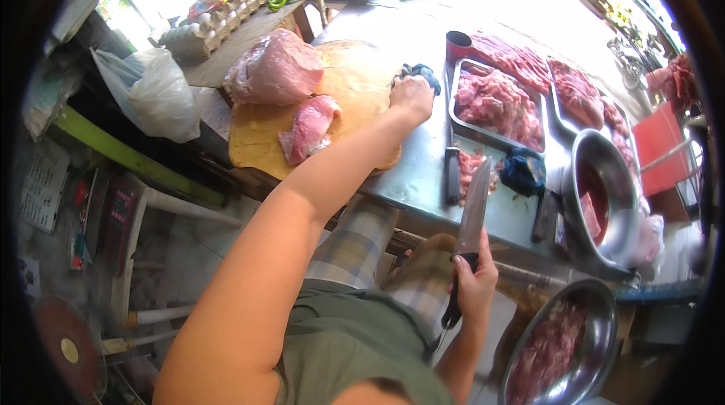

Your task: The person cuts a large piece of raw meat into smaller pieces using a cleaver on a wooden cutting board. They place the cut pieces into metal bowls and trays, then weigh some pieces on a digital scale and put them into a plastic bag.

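Metal table (pixel 423 171): wooden cutting board (pixel 355 76) left, meat tray (pixel 498 141) midway, dark-blue cloth (pixel 523 171), steel bowl (pixel 630 187) right.

Blue cloth (pixel 427 76) partly hidden under left hand (pixel 411 97); knife handle (pixel 452 305) partly covered by right hand's (pixel 476 282) fingers; chopped meat (pixel 468 171) partly behind knife blade (pixel 473 216); lower bowl (pixel 598 341) cut off by bottom edge; desk (pixel 419 156) lost in glare at far end; white bag's (pixel 155 95) contents unclear; writing on wall sheet (pixel 45 184) too small to read

Two blue cloths (pixel 424 75) — two metal bowls (pixel 600 327) — one cutting board (pixel 351 80)
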`<state>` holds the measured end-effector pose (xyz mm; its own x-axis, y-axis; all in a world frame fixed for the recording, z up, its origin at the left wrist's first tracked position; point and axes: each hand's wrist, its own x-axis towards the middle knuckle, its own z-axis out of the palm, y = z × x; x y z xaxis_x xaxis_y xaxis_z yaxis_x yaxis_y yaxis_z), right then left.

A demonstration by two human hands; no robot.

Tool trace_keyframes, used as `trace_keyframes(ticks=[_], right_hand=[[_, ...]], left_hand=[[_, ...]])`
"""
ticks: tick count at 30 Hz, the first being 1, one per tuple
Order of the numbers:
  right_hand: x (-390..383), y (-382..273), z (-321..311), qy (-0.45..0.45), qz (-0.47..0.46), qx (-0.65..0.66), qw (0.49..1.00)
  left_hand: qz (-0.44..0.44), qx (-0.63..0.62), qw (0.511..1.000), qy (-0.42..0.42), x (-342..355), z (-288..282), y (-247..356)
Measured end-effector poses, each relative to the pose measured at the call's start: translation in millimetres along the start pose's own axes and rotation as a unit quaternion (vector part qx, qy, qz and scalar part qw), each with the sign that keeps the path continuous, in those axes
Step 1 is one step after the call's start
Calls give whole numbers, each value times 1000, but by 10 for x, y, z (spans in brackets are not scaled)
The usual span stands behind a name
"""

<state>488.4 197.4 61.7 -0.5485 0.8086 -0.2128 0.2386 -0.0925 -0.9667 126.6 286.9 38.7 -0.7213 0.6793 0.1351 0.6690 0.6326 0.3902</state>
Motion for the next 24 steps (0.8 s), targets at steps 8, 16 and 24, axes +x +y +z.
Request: trace_keyframes(ticks=[8,16,24], right_hand=[[-50,-26,78,-2,-10,4,1000],[-13,62,29,-9,-25,30,999],[-20,-56,272,-50,-20,46,997]], left_hand=[[-229,-149,962,-6,424,45,558],[9,48,997,61,-842,-1080,-944],[-58,234,970,39,-1334,-1199,-1245]])
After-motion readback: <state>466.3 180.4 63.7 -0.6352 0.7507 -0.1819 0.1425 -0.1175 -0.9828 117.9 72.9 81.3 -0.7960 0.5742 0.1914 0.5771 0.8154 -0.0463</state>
